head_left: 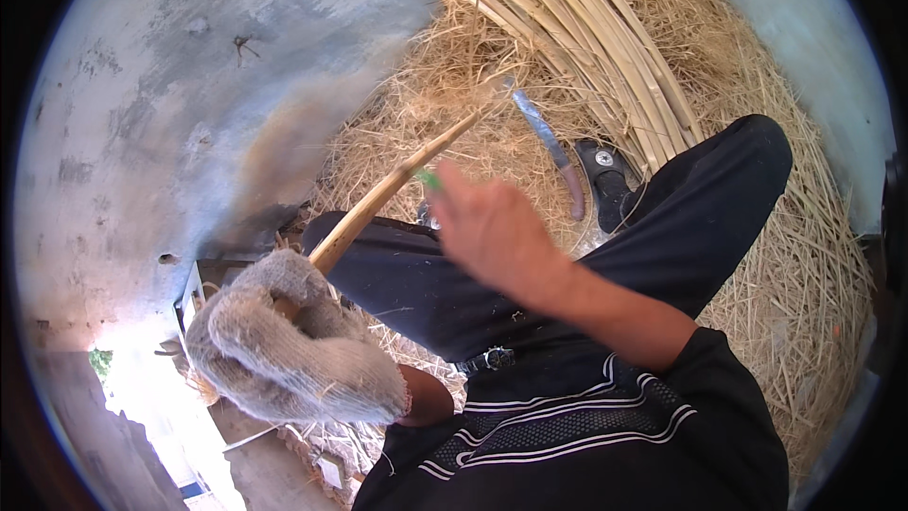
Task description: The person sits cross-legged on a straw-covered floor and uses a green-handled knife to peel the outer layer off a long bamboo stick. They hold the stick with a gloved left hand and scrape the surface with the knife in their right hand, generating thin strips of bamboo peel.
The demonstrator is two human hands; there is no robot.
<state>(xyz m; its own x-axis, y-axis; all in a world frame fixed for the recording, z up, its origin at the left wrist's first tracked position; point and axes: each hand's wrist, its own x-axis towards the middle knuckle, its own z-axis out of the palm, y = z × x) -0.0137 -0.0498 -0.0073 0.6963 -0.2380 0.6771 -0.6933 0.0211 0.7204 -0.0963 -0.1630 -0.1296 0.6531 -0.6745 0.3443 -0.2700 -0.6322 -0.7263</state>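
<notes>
My left hand (293,341) wears a thick grey-white knitted glove and is closed round the lower end of a pale wooden stick (378,199). The stick slants up and away to the right, narrowing to a tip above the straw. Bare and smeared by motion, my right hand (501,232) is beside the middle of the stick with its fingers curled. A small green object (430,178) shows at its fingertips, against or very near the stick; its kind is too blurred to tell. Beyond lies a curved knife (547,137) with a bluish blade and brown handle.
Long split wooden strips (615,47) lie in a bundle at the far right on shavings and straw (766,274). My crossed legs (690,218) in dark trousers frame the work, a black shoe (602,180) beside the knife. A grey wall (218,85) stands at left, another at right.
</notes>
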